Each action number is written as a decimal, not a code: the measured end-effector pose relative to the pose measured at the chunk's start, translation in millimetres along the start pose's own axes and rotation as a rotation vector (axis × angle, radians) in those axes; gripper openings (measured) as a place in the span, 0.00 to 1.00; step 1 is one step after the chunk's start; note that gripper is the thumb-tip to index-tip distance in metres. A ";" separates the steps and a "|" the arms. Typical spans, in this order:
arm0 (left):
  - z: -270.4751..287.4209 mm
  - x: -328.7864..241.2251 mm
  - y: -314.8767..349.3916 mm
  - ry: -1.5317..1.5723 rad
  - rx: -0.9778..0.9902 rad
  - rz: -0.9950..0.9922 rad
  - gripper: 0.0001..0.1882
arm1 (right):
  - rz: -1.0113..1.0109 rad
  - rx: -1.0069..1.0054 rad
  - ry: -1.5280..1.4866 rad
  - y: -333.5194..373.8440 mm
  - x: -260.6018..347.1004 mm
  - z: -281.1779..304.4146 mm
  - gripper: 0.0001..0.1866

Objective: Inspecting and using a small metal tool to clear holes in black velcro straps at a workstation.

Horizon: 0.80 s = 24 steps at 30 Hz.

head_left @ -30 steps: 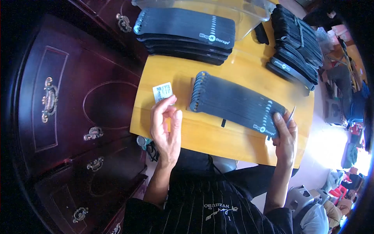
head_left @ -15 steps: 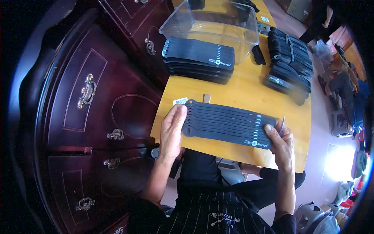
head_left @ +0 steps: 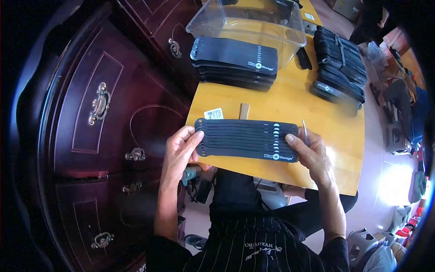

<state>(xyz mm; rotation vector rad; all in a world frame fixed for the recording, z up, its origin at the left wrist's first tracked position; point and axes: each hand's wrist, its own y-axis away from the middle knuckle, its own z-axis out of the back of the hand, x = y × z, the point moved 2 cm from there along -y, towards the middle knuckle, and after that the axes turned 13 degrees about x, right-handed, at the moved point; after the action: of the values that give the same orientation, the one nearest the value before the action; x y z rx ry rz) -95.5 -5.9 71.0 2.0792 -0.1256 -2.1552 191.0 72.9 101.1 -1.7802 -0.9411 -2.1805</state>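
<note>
So the fanned stack of flat black straps (head_left: 247, 139) sits near the front edge of the yellow tabletop (head_left: 290, 102), held from both ends. Left hand (head_left: 181, 149) has its fingers (head_left: 195, 136) curled over the left end with the thumb underneath, right hand (head_left: 308, 152) has the fingers closed on the right end, thumb lying across the top. Can't give an exact count for the stack, maybe eight or nine layers showing at the fanned edge.

Just behind it there's a small white label (head_left: 213, 113) and a little tan strip (head_left: 244, 110), one of each, plus a thin metal pin (head_left: 304, 131) right by the right hand. Beyond that is a bare patch of tabletop, decent room there.

Further back: two more piles of black straps, one (head_left: 235, 63) in front of a single clear plastic bin (head_left: 249, 22) and touching it, the other (head_left: 340, 63) over by the right edge. One loose black piece (head_left: 304, 58) leans between them.

Left edge of the tabletop butts right against a dark red wooden cabinet (head_left: 104, 118) with brass handles, so it's tight on that side. Right edge drops off to open floor (head_left: 389, 177)
</note>
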 end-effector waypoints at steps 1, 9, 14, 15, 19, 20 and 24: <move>0.8 -5.5 -2.2 -0.004 0.002 -0.002 0.10 | 0.017 0.023 -0.030 -2.8 4.5 0.5 0.16; 21.7 -57.1 -60.3 -0.134 -0.044 -0.151 0.12 | 0.090 0.004 0.006 -29.8 42.5 21.7 0.15; 38.4 -80.1 -100.9 -0.166 -0.068 -0.229 0.12 | 0.285 -0.074 0.051 -76.4 68.5 32.2 0.15; 39.7 -81.6 -107.1 -0.168 -0.079 -0.248 0.12 | 0.314 -0.100 0.113 -83.3 71.3 35.4 0.14; 43.3 -88.0 -116.4 -0.092 -0.060 -0.312 0.11 | 0.441 -0.150 0.082 -85.2 81.6 38.4 0.11; 42.3 -89.6 -117.2 -0.050 -0.068 -0.356 0.11 | 0.487 -0.157 0.052 -86.3 82.8 39.4 0.08; 42.4 -95.7 -122.9 0.033 0.014 -0.505 0.14 | 0.636 -0.156 0.136 -87.4 83.3 40.2 0.12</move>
<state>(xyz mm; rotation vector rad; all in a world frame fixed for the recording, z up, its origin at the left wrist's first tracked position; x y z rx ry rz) -140.3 129.1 147.5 2.3489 0.4362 -2.3763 157.3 185.2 150.7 -1.6600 -0.1337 -1.9472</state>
